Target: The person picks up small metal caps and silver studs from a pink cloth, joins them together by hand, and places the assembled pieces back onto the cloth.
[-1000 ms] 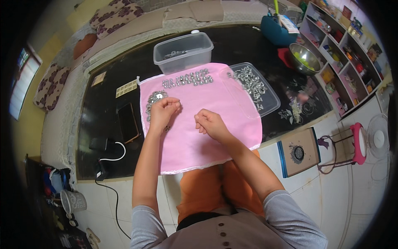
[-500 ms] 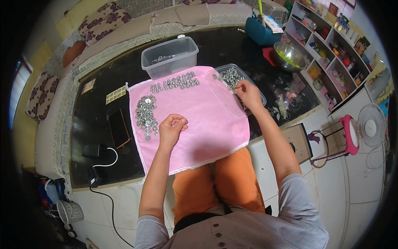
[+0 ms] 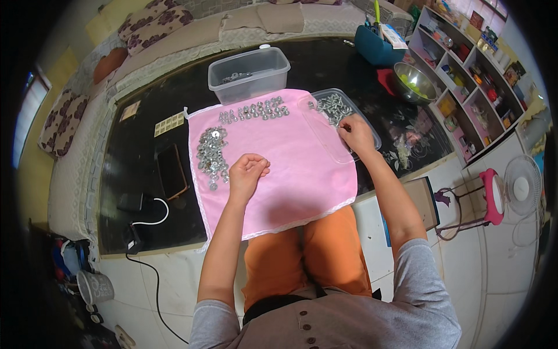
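My left hand [image 3: 249, 173] hovers low over the pink cloth [image 3: 290, 174], thumb and fingertips drawn together. Whatever they may hold is too small to make out. At the near side of a clear shallow tray of screws [image 3: 334, 108], my right hand [image 3: 356, 135] has its fingers pinched downward, and its fingertips are partly hidden. Beside my left hand lies a loose heap of silvery washers [image 3: 211, 152]. Farther back on the cloth, small metal pieces [image 3: 256, 110] stand in rows, apparently screws set with washers. A clear lid [image 3: 325, 135] lies partly under my right hand.
Behind the cloth stands a clear plastic tub [image 3: 250, 75] with some metal pieces inside. On the black table are a phone [image 3: 172, 171], a charger with a white cable [image 3: 132, 202], a steel bowl [image 3: 414, 82] and a teal holder [image 3: 378, 46]. Shelves [image 3: 471, 75] rise at the right.
The whole view has shifted slightly as my head moved. My right hand stays at the screw tray with its fingers curled in more; my left hand keeps its pinch over the cloth.
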Demonstrator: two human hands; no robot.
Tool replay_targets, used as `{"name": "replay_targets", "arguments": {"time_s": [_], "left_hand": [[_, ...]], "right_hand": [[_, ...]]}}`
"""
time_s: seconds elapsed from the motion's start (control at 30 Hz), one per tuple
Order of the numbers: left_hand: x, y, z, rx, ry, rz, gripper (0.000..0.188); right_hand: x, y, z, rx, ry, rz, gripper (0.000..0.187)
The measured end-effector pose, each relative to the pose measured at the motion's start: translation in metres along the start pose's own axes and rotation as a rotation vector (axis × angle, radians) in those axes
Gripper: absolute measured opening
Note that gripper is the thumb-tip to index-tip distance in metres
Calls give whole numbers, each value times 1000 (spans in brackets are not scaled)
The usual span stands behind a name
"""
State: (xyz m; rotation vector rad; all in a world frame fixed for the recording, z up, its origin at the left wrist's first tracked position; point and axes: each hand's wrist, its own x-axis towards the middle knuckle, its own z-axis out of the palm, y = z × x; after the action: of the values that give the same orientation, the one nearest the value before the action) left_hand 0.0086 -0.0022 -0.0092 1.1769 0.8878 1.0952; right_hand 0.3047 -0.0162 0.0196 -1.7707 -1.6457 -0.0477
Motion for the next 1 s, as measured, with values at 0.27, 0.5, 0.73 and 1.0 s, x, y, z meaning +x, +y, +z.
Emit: {"name": "replay_targets", "arguments": {"time_s": [0.27, 0.5, 0.73, 1.0], "left_hand": [[3, -6, -1, -38, -8, 62, 6], [1, 7, -4, -81, 71, 18, 9], [2, 7, -5, -72, 75, -1, 12], [5, 3, -4, -82, 78, 14, 12]], "right_hand": [[-7, -69, 15, 850, -84, 226, 5], [-33, -127, 75, 1240, -418, 290, 9], [-37, -131, 86, 1318, -457, 345, 10], [-42, -130, 96, 1287, -351, 285, 7]]}}
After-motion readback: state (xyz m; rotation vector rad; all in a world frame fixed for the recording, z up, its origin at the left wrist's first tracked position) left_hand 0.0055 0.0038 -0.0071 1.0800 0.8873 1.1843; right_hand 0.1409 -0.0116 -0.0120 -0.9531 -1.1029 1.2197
